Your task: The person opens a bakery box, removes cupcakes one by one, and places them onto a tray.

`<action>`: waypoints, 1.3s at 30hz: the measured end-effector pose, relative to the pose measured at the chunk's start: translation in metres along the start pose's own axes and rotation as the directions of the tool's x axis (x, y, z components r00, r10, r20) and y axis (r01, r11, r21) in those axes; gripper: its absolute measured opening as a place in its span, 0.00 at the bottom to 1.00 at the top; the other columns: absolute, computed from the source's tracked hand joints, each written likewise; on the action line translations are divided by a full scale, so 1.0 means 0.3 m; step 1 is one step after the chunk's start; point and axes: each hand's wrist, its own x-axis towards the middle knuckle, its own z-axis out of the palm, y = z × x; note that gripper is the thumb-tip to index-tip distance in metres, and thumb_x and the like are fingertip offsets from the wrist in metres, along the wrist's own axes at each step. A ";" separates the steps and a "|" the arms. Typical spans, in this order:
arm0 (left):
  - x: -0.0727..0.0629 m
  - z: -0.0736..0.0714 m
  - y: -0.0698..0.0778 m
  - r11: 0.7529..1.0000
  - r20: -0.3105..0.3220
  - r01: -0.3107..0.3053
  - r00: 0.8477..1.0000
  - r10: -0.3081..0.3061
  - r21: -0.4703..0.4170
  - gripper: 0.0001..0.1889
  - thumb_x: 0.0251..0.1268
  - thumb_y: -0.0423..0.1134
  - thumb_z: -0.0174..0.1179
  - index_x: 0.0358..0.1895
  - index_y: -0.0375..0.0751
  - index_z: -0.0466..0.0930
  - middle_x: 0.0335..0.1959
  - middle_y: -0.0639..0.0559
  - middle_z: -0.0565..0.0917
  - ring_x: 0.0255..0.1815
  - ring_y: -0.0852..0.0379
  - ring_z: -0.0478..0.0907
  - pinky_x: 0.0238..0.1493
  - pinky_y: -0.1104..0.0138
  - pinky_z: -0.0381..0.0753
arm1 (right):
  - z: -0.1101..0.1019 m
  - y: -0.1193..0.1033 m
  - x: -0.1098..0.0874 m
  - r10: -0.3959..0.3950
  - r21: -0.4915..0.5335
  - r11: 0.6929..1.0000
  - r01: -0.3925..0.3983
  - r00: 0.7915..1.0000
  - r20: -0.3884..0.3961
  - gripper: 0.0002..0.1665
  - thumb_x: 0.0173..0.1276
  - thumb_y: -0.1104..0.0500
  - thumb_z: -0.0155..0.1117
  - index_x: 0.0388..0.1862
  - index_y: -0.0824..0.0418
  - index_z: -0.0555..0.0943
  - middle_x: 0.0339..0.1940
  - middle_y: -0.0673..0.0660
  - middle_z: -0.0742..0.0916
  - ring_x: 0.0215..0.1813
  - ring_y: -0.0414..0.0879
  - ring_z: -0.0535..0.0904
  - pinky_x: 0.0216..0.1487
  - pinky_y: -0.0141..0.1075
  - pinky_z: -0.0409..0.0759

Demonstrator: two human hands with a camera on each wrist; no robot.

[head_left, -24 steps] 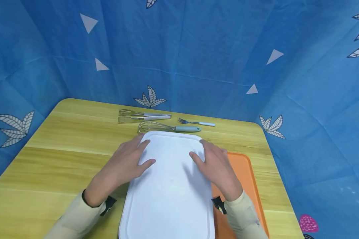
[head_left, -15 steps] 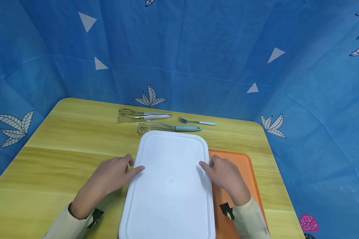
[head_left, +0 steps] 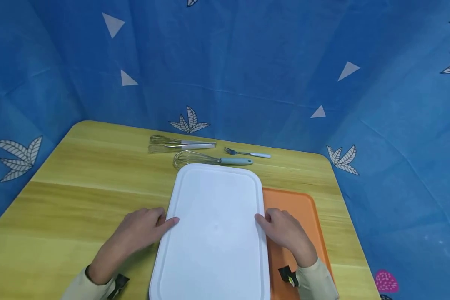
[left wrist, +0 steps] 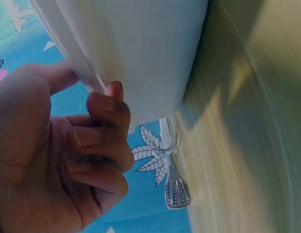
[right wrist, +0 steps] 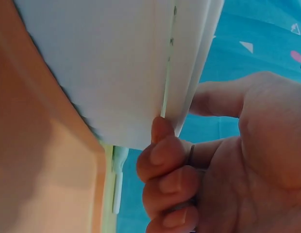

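A white lid (head_left: 214,200) covers a deep white box (left wrist: 141,53), its long sides running away from me. My left hand (head_left: 136,232) pinches the lid's left rim, thumb on top and curled fingers beneath the edge. On the right rim, my right hand (head_left: 288,234) pinches the lid in the same way. In the right wrist view a thin gap runs between the lid's rim and the box wall (right wrist: 97,63), with a fingertip (right wrist: 161,128) at it. The inside of the box is hidden.
An orange tray (head_left: 294,204) lies right of the box, partly under my right forearm. Behind the box are a whisk (head_left: 232,161), metal tongs (head_left: 195,146) and a fork (head_left: 256,155). Blue cloth (head_left: 225,62) hangs around the wooden table (head_left: 78,187).
Both hands have come back toward me along the lid's sides from its far corners. Their spread fingers have curled under the rim. The box has stayed in place.
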 end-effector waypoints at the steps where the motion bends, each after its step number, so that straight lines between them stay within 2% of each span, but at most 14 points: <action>1: -0.001 0.001 0.000 1.000 -0.005 -0.007 1.000 0.007 0.002 0.25 0.72 0.62 0.53 0.22 0.49 0.69 0.14 0.56 0.67 0.16 0.58 0.62 0.21 0.63 0.62 | 0.000 -0.003 0.000 0.002 0.000 1.000 -0.002 1.000 0.000 0.26 0.75 0.45 0.57 0.19 0.58 0.72 0.14 0.52 0.70 0.17 0.46 0.65 0.22 0.38 0.63; 4: -0.002 0.000 -0.004 0.999 -0.029 -0.031 0.999 0.032 0.017 0.23 0.73 0.55 0.55 0.20 0.48 0.67 0.13 0.57 0.65 0.15 0.59 0.60 0.21 0.64 0.61 | 0.002 -0.015 0.000 0.016 0.008 1.000 -0.016 1.000 0.007 0.26 0.75 0.46 0.57 0.18 0.58 0.71 0.13 0.52 0.69 0.17 0.46 0.64 0.22 0.38 0.63; 10: -0.013 -0.026 -0.026 0.999 -0.039 -0.046 0.998 0.046 0.011 0.22 0.74 0.51 0.55 0.20 0.47 0.66 0.13 0.57 0.64 0.15 0.60 0.59 0.21 0.64 0.60 | 0.007 -0.046 -0.006 -0.001 0.034 0.999 0.001 1.000 0.023 0.27 0.75 0.46 0.57 0.17 0.58 0.70 0.13 0.52 0.69 0.17 0.46 0.65 0.23 0.38 0.63; 17: -0.052 -0.090 -0.071 0.997 0.008 0.026 1.000 -0.026 -0.071 0.23 0.79 0.54 0.46 0.25 0.45 0.67 0.16 0.54 0.65 0.17 0.58 0.62 0.22 0.64 0.63 | 0.013 -0.128 0.007 -0.101 0.043 0.994 0.100 0.994 0.028 0.27 0.76 0.46 0.55 0.17 0.57 0.67 0.14 0.51 0.66 0.17 0.45 0.63 0.23 0.38 0.63; 22: -0.070 -0.157 -0.140 0.990 0.019 0.071 0.997 -0.069 -0.126 0.26 0.80 0.59 0.41 0.30 0.41 0.71 0.19 0.51 0.69 0.19 0.56 0.67 0.23 0.62 0.67 | 0.007 -0.212 0.045 -0.201 0.068 0.978 0.196 0.977 0.070 0.29 0.77 0.45 0.53 0.17 0.56 0.65 0.13 0.49 0.63 0.16 0.43 0.57 0.23 0.37 0.59; 26: -0.100 -0.208 -0.221 0.982 -0.004 0.116 0.993 -0.118 -0.151 0.29 0.80 0.61 0.37 0.38 0.38 0.74 0.22 0.49 0.73 0.22 0.55 0.71 0.26 0.61 0.70 | 0.007 -0.305 0.081 -0.301 0.117 0.952 0.284 0.938 0.172 0.27 0.78 0.46 0.53 0.18 0.56 0.66 0.12 0.49 0.63 0.16 0.43 0.57 0.23 0.36 0.60; 31: -0.161 -0.239 -0.319 0.977 -0.042 0.182 0.981 -0.188 -0.112 0.30 0.80 0.60 0.35 0.42 0.35 0.74 0.23 0.49 0.73 0.25 0.53 0.71 0.27 0.61 0.69 | 0.027 -0.420 0.144 -0.421 0.160 0.907 0.390 0.854 0.305 0.27 0.78 0.48 0.53 0.17 0.55 0.69 0.11 0.49 0.65 0.14 0.42 0.59 0.22 0.35 0.62; 35: -0.204 -0.255 -0.382 0.966 -0.041 0.245 0.968 -0.248 -0.080 0.31 0.80 0.61 0.34 0.42 0.34 0.72 0.24 0.48 0.72 0.26 0.52 0.71 0.28 0.61 0.68 | 0.059 -0.495 0.199 -0.469 0.206 0.883 0.421 0.792 0.392 0.29 0.79 0.50 0.52 0.13 0.54 0.68 0.10 0.48 0.64 0.13 0.42 0.55 0.21 0.35 0.60; 37: -0.221 -0.268 -0.410 0.959 -0.031 0.276 0.960 -0.278 -0.065 0.32 0.79 0.62 0.32 0.43 0.34 0.72 0.25 0.48 0.73 0.27 0.52 0.72 0.29 0.61 0.68 | 0.078 -0.529 0.219 -0.471 0.214 0.882 0.420 0.773 0.425 0.31 0.79 0.50 0.52 0.11 0.53 0.66 0.09 0.48 0.64 0.13 0.41 0.54 0.21 0.36 0.60; 39: -0.235 -0.281 -0.434 0.953 -0.026 0.299 0.953 -0.300 -0.041 0.33 0.79 0.63 0.31 0.45 0.32 0.72 0.26 0.46 0.74 0.28 0.50 0.72 0.29 0.60 0.68 | 0.097 -0.561 0.230 -0.469 0.206 0.883 0.422 0.764 0.443 0.32 0.79 0.49 0.52 0.10 0.53 0.65 0.08 0.48 0.64 0.12 0.41 0.54 0.20 0.35 0.60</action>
